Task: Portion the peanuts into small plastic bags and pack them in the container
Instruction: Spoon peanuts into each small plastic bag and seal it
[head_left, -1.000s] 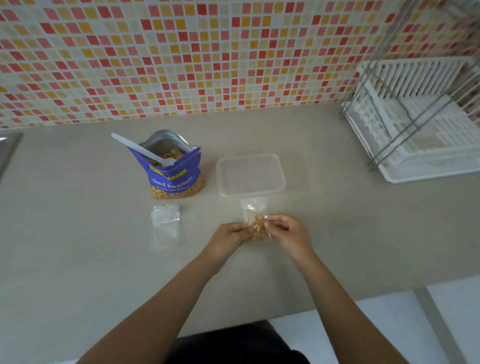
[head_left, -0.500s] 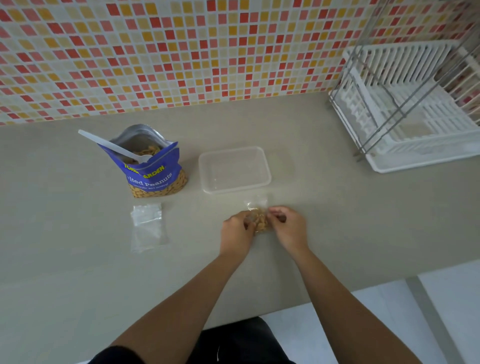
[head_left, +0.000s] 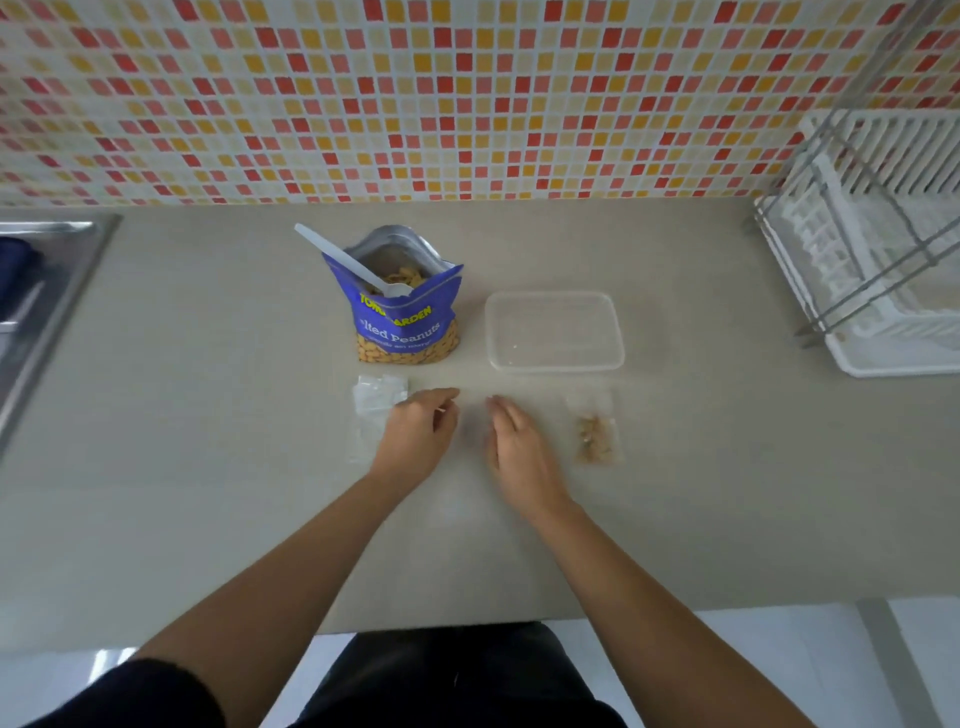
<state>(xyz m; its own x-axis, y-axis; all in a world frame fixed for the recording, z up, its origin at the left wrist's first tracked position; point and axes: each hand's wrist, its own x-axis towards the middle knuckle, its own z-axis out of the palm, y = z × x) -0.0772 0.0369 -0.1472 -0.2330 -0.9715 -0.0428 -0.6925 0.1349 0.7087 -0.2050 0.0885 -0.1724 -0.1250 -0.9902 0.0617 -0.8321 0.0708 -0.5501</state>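
Note:
A blue bag of salted peanuts (head_left: 405, 317) stands open at the counter's middle, with a white plastic spoon (head_left: 349, 262) stuck in it. To its right sits a clear, empty plastic container (head_left: 554, 331). A small filled plastic bag of peanuts (head_left: 595, 434) lies flat in front of the container, right of my right hand (head_left: 517, 449), which is open and empty. Empty small plastic bags (head_left: 375, 402) lie in front of the peanut bag. My left hand (head_left: 418, 434) rests right beside them, fingers loosely curled, and I see nothing in its grasp.
A white dish rack (head_left: 878, 244) with metal rods stands at the back right. A steel sink edge (head_left: 47, 291) runs along the left. The tiled wall is behind. The counter's front edge is near my body.
Both hands have let go of the filled bag, which now lies to the right. My left hand has moved left to the empty bags.

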